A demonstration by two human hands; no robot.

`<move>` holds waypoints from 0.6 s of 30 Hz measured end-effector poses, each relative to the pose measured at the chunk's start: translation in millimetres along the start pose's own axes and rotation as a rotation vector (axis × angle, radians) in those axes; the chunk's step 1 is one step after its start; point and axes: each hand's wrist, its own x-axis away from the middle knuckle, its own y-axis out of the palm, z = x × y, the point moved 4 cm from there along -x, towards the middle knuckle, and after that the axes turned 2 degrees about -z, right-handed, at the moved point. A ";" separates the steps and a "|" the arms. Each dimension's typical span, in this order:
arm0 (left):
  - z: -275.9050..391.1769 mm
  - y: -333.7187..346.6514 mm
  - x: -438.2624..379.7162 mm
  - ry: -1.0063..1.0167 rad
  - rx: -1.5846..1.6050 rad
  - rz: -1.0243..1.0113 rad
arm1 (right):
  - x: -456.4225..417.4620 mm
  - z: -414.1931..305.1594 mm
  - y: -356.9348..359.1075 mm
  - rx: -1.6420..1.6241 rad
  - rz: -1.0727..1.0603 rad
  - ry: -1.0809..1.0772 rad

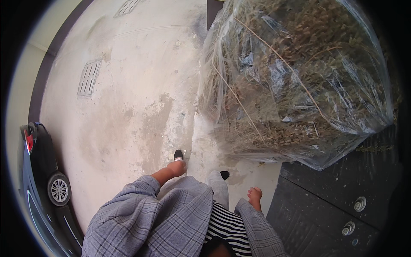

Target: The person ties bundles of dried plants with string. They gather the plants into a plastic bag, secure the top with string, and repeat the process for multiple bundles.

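Observation:
My left hand (177, 167) hangs at my side above the concrete floor (128, 138), near my black shoe (178, 155). Its back faces the camera, hiding the fingers, and I see nothing held in it. On the other side, my right hand (255, 194) has its fingers curled in, with nothing visible inside. It is nearest to a dark panelled door (308, 199) with round metal fittings. Ahead on the right is a large bundle of dried plants (289, 80) under clear plastic sheeting (321, 162). Neither hand touches the bundle.
A dark car (41, 180) stands along the left side, its wheel (59, 188) facing me. Two slotted drain covers (89, 78) lie in the floor ahead left. A pale wall with a dark base strip (41, 70) curves along the left edge.

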 end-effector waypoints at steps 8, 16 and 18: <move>-170.2 -100.9 -19.9 -0.056 0.246 0.274 | 107.1 -11.2 173.0 0.676 -0.230 -0.283; -367.4 -159.6 49.3 -0.475 0.204 0.166 | 145.9 -106.3 399.8 1.037 -0.397 -0.813; -408.9 -145.3 59.1 -0.574 0.202 0.160 | 144.5 -130.1 446.6 1.011 -0.420 -0.864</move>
